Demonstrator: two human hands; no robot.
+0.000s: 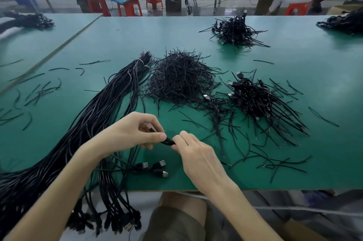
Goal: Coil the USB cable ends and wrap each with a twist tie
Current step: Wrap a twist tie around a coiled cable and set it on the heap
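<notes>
— Two hands on one cable?
— Yes. The left hand (pixel 135 132) and right hand (pixel 198 156) each pinch the black USB cable (pixel 168 141), grip narrow, above the near middle of the green table (pixel 330 162).
— And the ties?
— A twist tie pile (pixel 180 81) lies farther off, beside the long cable bundle (pixel 110 107) on the left.

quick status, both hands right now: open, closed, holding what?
Left hand: closed, pinching the thin black USB cable.
Right hand: closed, gripping the same cable from the other side.
</notes>
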